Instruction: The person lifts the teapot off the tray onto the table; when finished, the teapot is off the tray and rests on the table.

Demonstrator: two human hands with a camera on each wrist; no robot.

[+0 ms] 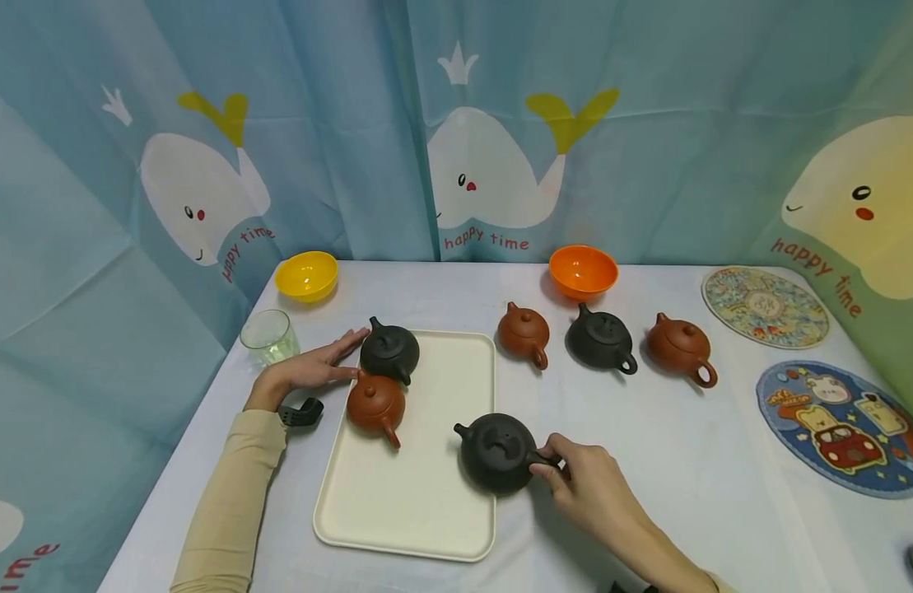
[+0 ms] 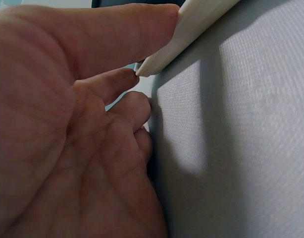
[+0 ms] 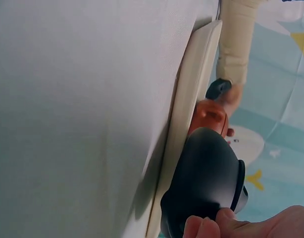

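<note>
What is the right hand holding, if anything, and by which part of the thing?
The right hand holds the nearest black teapot by its handle.

A whale-print curtain is hanging behind the table
A yellow bowl is sitting near a glass; an orange bowl, a floral mat and a blue cartoon mat are resting farther right.

White surface in front of me. Directly on it: cream tray, yellow bowl, glass, orange bowl. Right of tray, in a row: brown teapot, black teapot, second brown teapot. Far right: floral mat, blue mat.
</note>
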